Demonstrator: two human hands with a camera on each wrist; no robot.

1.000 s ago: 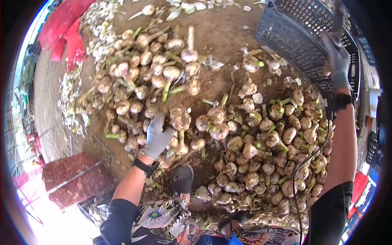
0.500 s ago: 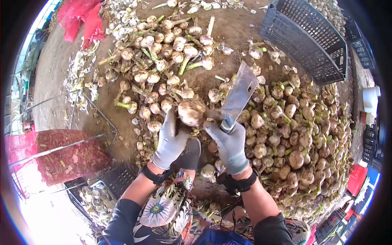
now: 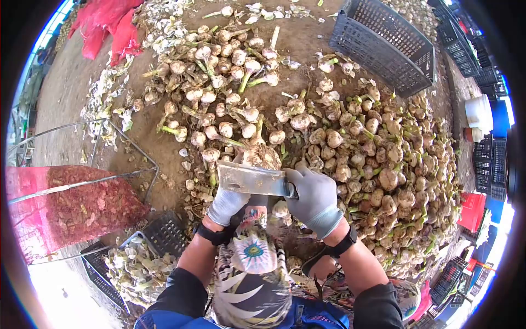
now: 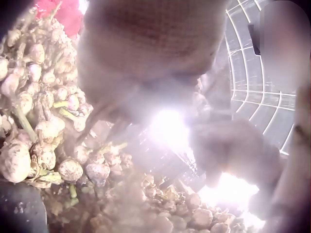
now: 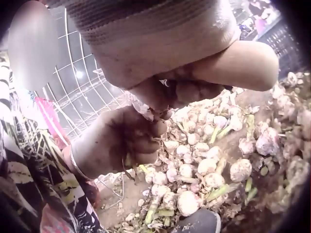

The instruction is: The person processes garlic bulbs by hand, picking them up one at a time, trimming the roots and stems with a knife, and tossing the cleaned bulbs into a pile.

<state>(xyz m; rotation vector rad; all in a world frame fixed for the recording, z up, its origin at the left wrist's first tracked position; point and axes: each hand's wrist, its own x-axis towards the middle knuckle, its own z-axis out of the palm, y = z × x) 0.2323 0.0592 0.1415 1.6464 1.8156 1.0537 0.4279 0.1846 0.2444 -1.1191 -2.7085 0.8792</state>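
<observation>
My gloved left hand [image 3: 229,204] holds a large garlic bulb [image 3: 263,156] in front of my knees, roots facing up and out. A cleaver [image 3: 249,179] is in my gloved right hand [image 3: 315,198], its wide blade lying crosswise over the near side of the bulb and over the left fingers. The blade hides the bulb's lower part and stem in the head view. In the right wrist view the left hand [image 5: 119,141] sits close below the right hand [image 5: 160,48]. The left wrist view is blurred and glary around the left hand [image 4: 150,53].
Untrimmed garlic with stems [image 3: 219,71] lies ahead; a big pile of garlic bulbs [image 3: 394,181] spreads at right. A black crate [image 3: 383,49] stands beyond it. At left are a red mesh sack [image 3: 98,205] on a metal frame and a crate of peelings [image 3: 134,268].
My right hand came in from over the black crate to the left hand. The garlic bulb was lifted toward me, and the cleaver turned from pointing up and away to lying crosswise.
</observation>
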